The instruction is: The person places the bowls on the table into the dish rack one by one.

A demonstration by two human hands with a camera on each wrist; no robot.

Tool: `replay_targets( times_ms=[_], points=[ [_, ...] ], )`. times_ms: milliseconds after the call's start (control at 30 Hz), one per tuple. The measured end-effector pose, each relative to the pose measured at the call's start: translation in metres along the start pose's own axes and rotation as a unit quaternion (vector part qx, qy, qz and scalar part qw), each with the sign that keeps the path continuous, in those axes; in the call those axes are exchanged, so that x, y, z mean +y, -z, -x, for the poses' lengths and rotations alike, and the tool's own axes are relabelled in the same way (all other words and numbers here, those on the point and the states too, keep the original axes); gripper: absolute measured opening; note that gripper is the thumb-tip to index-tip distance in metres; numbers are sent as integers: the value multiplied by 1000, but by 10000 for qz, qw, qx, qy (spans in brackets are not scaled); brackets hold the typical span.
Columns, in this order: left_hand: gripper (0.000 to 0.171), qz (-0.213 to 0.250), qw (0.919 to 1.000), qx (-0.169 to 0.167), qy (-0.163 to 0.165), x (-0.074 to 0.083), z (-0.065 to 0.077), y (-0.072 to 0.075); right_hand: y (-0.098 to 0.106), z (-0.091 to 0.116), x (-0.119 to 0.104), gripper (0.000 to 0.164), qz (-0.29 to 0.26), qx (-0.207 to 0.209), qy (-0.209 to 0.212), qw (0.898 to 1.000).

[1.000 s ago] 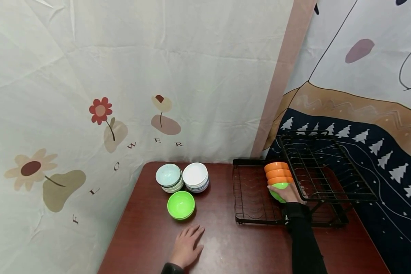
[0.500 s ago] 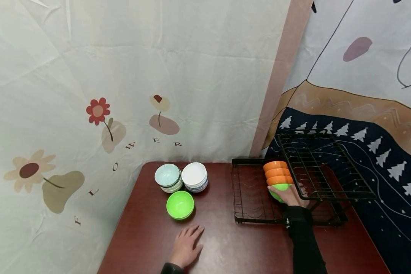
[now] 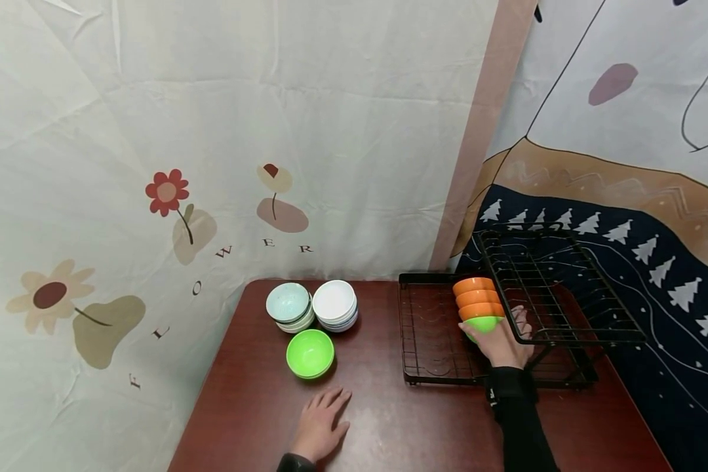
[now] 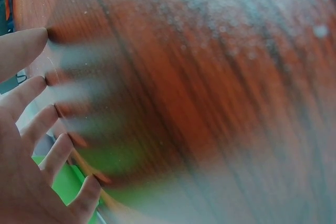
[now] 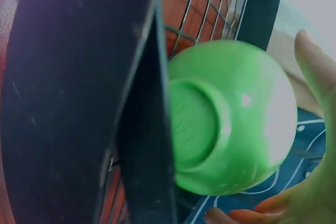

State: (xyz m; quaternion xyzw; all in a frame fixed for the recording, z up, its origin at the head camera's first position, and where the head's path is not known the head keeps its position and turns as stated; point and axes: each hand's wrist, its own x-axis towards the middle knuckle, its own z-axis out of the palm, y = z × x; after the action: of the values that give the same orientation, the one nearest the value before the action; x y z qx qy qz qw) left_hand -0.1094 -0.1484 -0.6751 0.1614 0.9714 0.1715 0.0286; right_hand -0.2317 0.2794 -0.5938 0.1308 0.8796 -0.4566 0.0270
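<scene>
The person's right grip [image 3: 500, 339] is spread, thumb to one side and fingers to the other, with a green bowl [image 5: 236, 114] between them. The right wrist view shows a gap between thumb and bowl; whether any finger touches it, I can't tell. The bowl is tipped on its side in the lower level of a black rack [image 3: 442, 379], its foot facing the wrist. Just beyond the grip, three orange bowls [image 3: 476, 299] stand on edge in a row. The rack's upper shelf [image 3: 566, 343] juts in from the right, close by the fingers. Well off to the left, the left grip [image 3: 320, 426] rests on the counter [image 3: 401, 426], fingers apart. Just ahead of it sits a second green bowl [image 3: 310, 353], upright, and past that two stacks side by side, topped by a pale blue bowl [image 3: 287, 301] and a white bowl [image 3: 334, 299].
</scene>
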Motion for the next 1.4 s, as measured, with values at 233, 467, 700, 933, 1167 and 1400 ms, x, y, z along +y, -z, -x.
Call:
replay_targets(
  times_ms=[233, 467, 700, 933, 1167, 1400],
  points=[
    [57, 12, 9999, -119, 76, 1, -1, 1, -15, 26, -14, 132, 1179, 1012, 242, 9876],
    [58, 114, 9996, -231, 142, 3, -2, 4, -34, 50, -14, 127, 2202, 1377, 1592, 9525],
    [57, 170, 9994, -285, 128, 3, -1, 5, -53, 84, 6, 119, 2492, 1425, 2540, 9236],
    [57, 128, 9994, -279, 152, 3, -2, 5, -62, 120, 33, 121, 2572, 1302, 2533, 9234],
    [57, 159, 9992, -311, 170, 4, -2, 6, -63, 147, 64, 118, 2727, 768, 1817, 9417],
    [57, 96, 9995, -248, 157, 2, -1, 5, -62, 158, 90, 123, 2782, 67, 1054, 9547]
  ],
)
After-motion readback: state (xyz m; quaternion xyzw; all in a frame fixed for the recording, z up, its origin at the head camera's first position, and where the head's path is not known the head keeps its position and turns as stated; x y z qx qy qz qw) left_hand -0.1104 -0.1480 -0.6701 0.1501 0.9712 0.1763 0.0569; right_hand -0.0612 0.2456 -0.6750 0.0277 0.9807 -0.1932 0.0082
